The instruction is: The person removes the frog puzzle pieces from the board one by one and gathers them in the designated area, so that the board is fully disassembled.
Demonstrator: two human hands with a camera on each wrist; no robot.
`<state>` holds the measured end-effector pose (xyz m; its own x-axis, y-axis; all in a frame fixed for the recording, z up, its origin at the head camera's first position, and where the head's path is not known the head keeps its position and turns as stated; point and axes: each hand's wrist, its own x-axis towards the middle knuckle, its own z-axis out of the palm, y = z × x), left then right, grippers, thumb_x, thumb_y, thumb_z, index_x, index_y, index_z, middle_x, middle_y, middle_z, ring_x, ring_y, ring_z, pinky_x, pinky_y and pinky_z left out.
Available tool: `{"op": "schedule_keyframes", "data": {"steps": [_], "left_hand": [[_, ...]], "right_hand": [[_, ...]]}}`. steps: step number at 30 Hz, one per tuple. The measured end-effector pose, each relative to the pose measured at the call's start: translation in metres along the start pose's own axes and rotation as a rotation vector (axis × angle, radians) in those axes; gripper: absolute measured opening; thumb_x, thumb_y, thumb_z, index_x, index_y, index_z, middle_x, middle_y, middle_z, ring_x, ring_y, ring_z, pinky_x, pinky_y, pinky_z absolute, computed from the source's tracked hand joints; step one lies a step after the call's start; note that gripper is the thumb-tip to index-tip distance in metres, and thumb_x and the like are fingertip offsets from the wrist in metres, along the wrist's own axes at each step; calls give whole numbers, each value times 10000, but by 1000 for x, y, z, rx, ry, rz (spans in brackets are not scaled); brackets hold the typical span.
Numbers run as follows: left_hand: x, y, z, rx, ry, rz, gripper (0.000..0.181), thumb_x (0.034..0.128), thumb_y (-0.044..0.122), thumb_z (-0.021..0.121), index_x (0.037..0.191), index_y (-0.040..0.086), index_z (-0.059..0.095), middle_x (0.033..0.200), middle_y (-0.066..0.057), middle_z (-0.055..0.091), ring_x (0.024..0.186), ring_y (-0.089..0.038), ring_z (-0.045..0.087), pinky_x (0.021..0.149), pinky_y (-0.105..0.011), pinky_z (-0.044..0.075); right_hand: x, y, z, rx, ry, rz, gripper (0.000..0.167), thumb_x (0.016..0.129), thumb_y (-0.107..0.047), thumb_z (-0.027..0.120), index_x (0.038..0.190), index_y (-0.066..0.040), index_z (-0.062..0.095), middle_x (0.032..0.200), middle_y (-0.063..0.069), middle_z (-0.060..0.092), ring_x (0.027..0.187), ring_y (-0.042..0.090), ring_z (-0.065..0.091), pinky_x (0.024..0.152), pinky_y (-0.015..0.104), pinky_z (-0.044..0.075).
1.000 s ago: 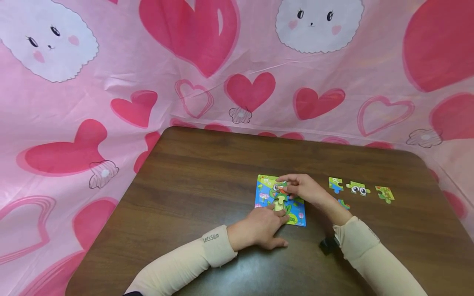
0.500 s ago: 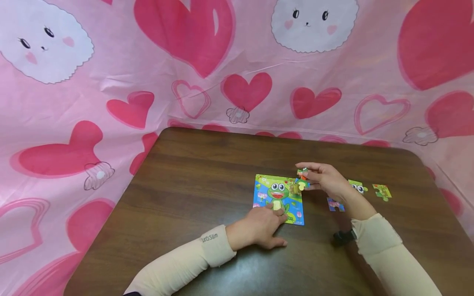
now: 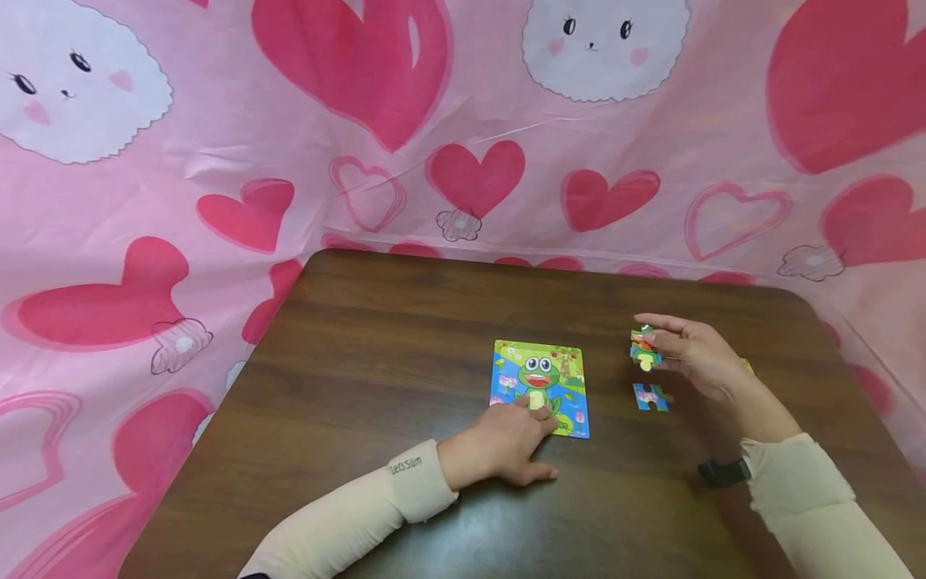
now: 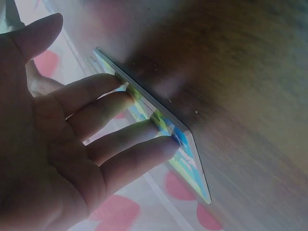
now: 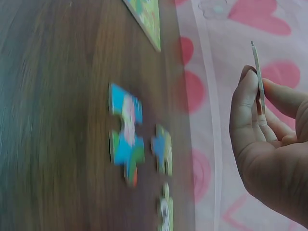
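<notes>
My left hand [image 3: 506, 442] rests its fingertips on the lower part of a square frog picture board [image 3: 571, 386]. In the left wrist view its fingers [image 4: 127, 161] lie nearly straight along the board [image 4: 192, 175]. To the right, my right hand [image 3: 702, 358] pinches a jigsaw puzzle piece [image 3: 645, 359] between thumb and fingers, above the table. Orange, green and cream parts of a frog show on it. The right wrist view catches that piece [image 5: 260, 91] edge-on.
Just below the right hand lies a blue puzzle piece [image 3: 642, 397] with a pink flower. Beyond it in the right wrist view are a blue-green piece [image 5: 164, 151] and one with eyes [image 5: 165, 214]. A pink heart-patterned cloth [image 3: 477, 173] hangs behind the brown table [image 3: 405, 322].
My right hand has lifted the puzzle piece off the frog board and carried it right, near the loose pieces. The left hand has stayed on the board.
</notes>
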<state>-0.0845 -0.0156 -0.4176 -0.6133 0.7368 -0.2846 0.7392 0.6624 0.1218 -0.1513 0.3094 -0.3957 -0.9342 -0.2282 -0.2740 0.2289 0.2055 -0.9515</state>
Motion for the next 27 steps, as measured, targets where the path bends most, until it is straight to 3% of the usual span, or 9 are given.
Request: {"op": "schedule_keyframes", "data": {"steps": [7, 18, 27], "left_hand": [[0, -1, 0, -11, -6, 0, 687, 920, 635, 610, 1480, 246, 530, 1561, 39, 494, 1416, -290, 506, 1037, -405, 528], [1, 0, -2, -1, -13, 0, 686, 924, 631, 607, 1482, 241, 527, 1558, 33, 498, 1412, -290, 511, 1048, -396, 521], [2, -1, -1, 12, 8, 0, 665, 922, 637, 606, 1457, 245, 556, 1538, 43, 521, 1389, -279, 535, 1009, -402, 541]], "right_hand": [[-15, 13, -30, 155, 14, -32, 274, 1037, -105, 572, 1228, -243, 713, 1093, -150, 727, 872, 37, 685, 747, 228, 585], [-35, 34, -62, 219, 36, -34, 335, 1045, -52, 529, 1220, -249, 737, 1084, -160, 715, 853, 41, 676, 711, 246, 584], [-42, 42, -70, 207, 7, -31, 377, 1055, -33, 493, 1227, -268, 733, 1107, -158, 717, 880, 34, 662, 725, 256, 586]]}}
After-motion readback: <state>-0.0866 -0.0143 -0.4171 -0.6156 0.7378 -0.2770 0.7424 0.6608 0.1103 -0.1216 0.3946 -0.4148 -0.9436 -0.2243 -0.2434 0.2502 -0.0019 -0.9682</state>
